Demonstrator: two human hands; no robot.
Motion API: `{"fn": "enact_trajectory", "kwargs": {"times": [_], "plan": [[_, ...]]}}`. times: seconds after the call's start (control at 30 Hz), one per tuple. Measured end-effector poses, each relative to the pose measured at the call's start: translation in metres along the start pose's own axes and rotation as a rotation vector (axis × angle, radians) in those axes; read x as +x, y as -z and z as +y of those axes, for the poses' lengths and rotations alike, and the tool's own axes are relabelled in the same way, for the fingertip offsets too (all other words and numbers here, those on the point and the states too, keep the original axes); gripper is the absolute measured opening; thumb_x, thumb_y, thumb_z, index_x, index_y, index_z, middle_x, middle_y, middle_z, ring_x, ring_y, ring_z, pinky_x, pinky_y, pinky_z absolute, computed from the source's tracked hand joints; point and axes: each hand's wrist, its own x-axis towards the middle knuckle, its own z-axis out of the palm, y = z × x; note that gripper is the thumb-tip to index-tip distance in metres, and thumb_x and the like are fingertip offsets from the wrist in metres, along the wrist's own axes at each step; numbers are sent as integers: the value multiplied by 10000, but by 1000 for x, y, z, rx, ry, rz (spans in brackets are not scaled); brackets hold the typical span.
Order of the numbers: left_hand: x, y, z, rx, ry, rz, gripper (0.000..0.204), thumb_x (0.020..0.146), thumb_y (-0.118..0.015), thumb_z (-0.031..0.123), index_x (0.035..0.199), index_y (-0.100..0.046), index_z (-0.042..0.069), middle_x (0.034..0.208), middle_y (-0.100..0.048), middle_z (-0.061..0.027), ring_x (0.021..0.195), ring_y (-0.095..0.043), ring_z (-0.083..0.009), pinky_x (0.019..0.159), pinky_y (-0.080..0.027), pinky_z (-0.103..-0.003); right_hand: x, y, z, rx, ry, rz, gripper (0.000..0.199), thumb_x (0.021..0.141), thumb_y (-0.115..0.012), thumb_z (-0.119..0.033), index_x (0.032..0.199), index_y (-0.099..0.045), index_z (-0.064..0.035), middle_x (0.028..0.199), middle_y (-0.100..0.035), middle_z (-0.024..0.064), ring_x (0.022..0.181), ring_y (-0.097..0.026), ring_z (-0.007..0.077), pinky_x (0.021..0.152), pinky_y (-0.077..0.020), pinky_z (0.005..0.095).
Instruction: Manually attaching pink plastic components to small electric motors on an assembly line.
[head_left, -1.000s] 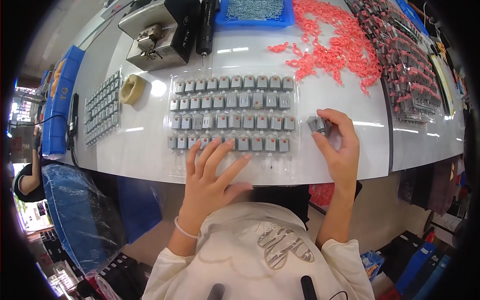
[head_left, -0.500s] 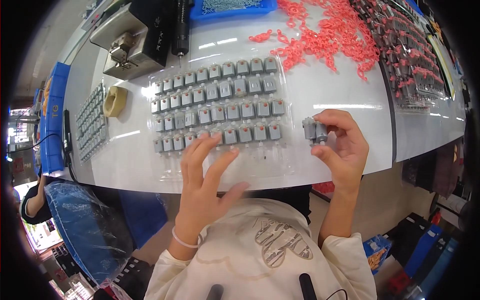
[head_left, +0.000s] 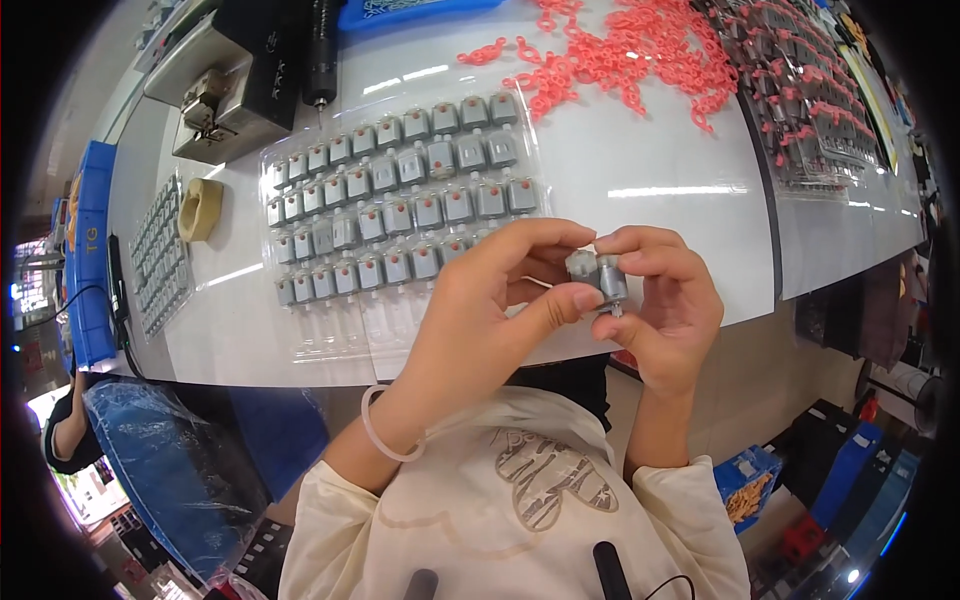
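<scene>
Both hands are raised over the near edge of the white table (head_left: 660,190). My right hand (head_left: 665,300) pinches a small grey metal motor (head_left: 598,275) between thumb and fingers. My left hand (head_left: 490,310) meets it from the left, its thumb and fingertips touching the same motor. Behind the hands lies a clear plastic tray (head_left: 330,335) with several rows of the same grey motors (head_left: 400,190); its nearest row of pockets shows bare.
A pile of red plastic rings (head_left: 620,55) lies at the back right beside dark trays of parts (head_left: 820,110). A grey and black machine (head_left: 235,75), a tape roll (head_left: 200,208), another tray of small parts (head_left: 155,255) and a blue bin (head_left: 90,260) stand to the left.
My right hand lifted the motor off the table toward me. My left hand left the tray's near edge and came over to touch the motor.
</scene>
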Motion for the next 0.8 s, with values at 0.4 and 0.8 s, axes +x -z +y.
{"fn": "enact_trajectory", "kwargs": {"times": [0.4, 0.8], "plan": [[21, -12, -12, 344, -250, 205, 359, 892, -580, -24, 1245, -512, -31, 1085, -597, -98, 992, -586, -142, 880, -501, -282, 2, 44, -2, 33, -180, 260, 448, 678, -745, 88, 1085, -567, 25, 1174, -544, 152, 1065, -545, 191, 935, -436, 319], [40, -40, -12, 1078, -453, 68, 345, 762, -686, 40, 1097, -602, 36, 1025, -616, -125, 946, -586, -305, 798, -472, -384, 0, 51, 6, 43, -114, 187, 399, 723, -748, 28, 1069, -552, 2, 1189, -519, 142, 1027, -580, 223, 876, -486, 314]]}}
